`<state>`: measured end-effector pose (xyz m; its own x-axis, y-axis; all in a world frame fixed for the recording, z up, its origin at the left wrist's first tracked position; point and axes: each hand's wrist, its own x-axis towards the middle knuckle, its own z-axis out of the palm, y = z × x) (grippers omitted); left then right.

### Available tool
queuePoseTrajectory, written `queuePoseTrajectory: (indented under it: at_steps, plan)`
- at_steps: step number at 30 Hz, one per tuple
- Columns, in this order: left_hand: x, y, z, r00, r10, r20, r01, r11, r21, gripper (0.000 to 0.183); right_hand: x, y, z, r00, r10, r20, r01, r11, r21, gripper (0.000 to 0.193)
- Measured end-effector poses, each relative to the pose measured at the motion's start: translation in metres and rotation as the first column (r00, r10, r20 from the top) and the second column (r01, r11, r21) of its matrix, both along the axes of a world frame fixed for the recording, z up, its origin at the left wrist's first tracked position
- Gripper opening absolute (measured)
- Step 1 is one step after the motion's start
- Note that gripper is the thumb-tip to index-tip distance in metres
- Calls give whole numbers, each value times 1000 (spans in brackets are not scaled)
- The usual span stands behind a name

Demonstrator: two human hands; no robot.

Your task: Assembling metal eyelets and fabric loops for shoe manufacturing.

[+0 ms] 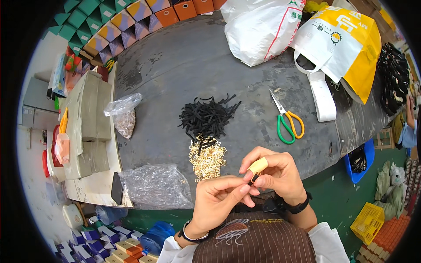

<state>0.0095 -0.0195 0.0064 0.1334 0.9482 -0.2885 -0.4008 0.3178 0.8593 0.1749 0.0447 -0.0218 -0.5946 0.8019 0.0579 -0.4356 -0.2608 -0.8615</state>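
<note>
Close to my body, at the table's near edge, both my hands meet fingertip to fingertip. My left hand (219,195) pinches a short black strip (253,179) from the left. On the other side my right hand (283,175), closed too, grips what looks like a small gold buckle (255,175) at the strip; fingers partly cover both. A yellow wrap (258,165) covers my right index finger. Just beyond my hands lies a heap of small gold buckles (207,162). A tangled pile of black strips (206,116) touches its far side, a few strips lying over the buckles.
Scissors (285,120) with green and orange handles lie right of the piles. Clear plastic (155,186) and a phone (117,188) are at near left, a small filled bag (125,116) beyond. White (258,33) and yellow-white bags (337,41) stand at far right; stacked boxes (166,16) line the back.
</note>
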Motion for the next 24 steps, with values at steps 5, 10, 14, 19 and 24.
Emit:
queuePoseTrajectory:
  at_steps: [5,10,14,19,24]
  plan:
    - [2,-3,1,999,-34,15,33,998,61,26,3,-1,2,1000,-5,-31,3,997,-73,14]
    - [5,-4,3,999,-40,-36,43,993,107,30,8,0,4,999,3,38,1,994,-108,15]
    - [6,-4,2,998,-7,-66,16,990,140,29,7,0,4,999,-3,38,7,994,-110,15]
    - [9,2,-11,955,95,-281,-68,992,104,16,-1,2,-4,995,-28,95,38,993,-110,15]
    - [-4,2,-48,890,115,-442,-109,993,39,10,-11,4,-31,985,40,166,12,954,-300,15]
